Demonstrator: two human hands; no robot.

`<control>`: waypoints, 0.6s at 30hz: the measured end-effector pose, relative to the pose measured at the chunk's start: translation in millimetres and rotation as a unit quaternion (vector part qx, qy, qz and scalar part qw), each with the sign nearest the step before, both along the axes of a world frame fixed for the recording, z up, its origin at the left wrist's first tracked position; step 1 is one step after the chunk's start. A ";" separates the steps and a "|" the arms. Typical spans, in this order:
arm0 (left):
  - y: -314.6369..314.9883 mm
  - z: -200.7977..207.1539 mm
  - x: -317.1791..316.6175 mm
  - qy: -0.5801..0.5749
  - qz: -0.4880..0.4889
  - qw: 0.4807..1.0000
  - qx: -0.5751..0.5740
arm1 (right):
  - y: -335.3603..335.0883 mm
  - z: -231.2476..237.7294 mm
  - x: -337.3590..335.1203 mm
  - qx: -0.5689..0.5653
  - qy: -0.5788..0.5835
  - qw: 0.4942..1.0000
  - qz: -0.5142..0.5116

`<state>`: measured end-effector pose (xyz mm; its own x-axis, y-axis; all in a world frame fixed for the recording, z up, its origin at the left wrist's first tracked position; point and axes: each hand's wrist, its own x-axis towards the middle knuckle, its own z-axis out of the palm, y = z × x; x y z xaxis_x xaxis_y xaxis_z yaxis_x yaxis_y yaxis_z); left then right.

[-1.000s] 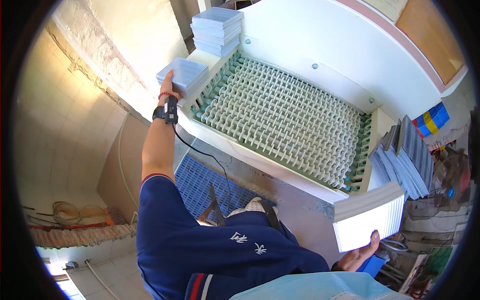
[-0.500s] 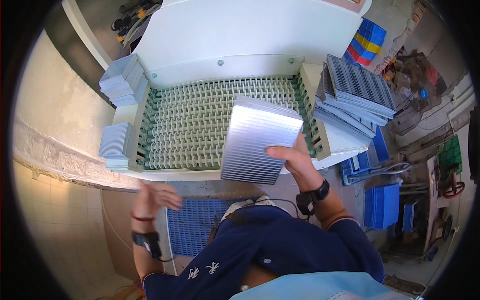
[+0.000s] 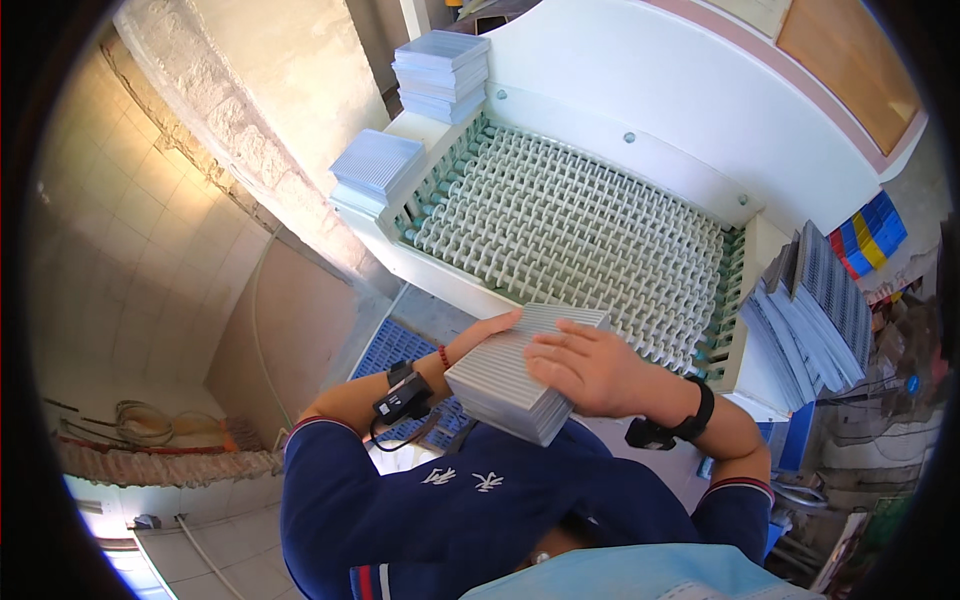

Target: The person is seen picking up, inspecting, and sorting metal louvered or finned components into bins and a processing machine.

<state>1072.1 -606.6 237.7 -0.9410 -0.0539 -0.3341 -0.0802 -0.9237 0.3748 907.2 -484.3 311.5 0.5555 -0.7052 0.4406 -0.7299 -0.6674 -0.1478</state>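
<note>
A stack of silver-grey ribbed plates (image 3: pixel 510 365) is held in front of my chest, near the machine's front edge, its ribbed face up and its layered side toward me. My left hand (image 3: pixel 485 332) grips the stack at its far left side, most of its fingers hidden. My right hand (image 3: pixel 588 368) lies over the stack's right part, its fingers bent across the top face. Beyond the stack spreads a conveyor bed of pale rollers with small discs (image 3: pixel 580 235).
Two piles of similar plates, a taller pile (image 3: pixel 440 78) and a lower pile (image 3: pixel 378 165), stand on the machine's left ledge. Leaning plates (image 3: pixel 815 310) crowd the right ledge. A white panel (image 3: pixel 680 90) rises behind the rollers. Blue grating (image 3: pixel 395 350) lies below left.
My view has swung left. The stack has come down toward my body and tilted flatter. My left hand, free before, now holds it too, and my right hand has shifted over its top.
</note>
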 end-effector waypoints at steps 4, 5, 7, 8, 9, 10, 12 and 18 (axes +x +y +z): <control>-7.9 0.1 1.6 0.018 0.054 0.998 -0.009 | -14.6 -1.0 -9.2 -0.003 0.012 1.000 0.014; -7.1 8.7 1.7 -0.005 0.103 0.994 -0.024 | -17.0 5.7 -13.2 -0.037 0.047 0.998 -0.021; -24.7 0.0 8.9 -0.012 0.188 0.978 -0.092 | -12.1 20.7 -13.0 -0.072 0.078 0.993 -0.050; -36.3 -1.2 12.6 -0.013 0.267 0.950 -0.161 | -5.3 31.5 -14.7 -0.058 0.031 0.990 -0.124; -52.2 4.1 16.0 -0.015 0.304 0.936 -0.179 | -1.5 36.1 -20.2 -0.045 -0.014 0.979 -0.197; -67.1 14.5 18.7 -0.017 0.339 0.920 -0.197 | 8.5 33.0 -27.2 -0.047 -0.014 0.979 -0.199; -91.6 43.2 18.5 0.008 0.427 0.877 -0.220 | 43.2 18.0 -42.7 -0.013 -0.115 0.954 -0.275; -250.6 65.2 49.8 -0.034 0.563 0.762 -0.318 | 136.7 -11.4 -62.5 0.025 -0.180 0.917 -0.356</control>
<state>1121.9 -857.2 302.9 -0.1595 -0.9859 0.0512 0.5907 -0.0537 0.8051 844.7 -347.6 300.1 -0.2288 -0.8564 0.4628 -0.8763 -0.0258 -0.4810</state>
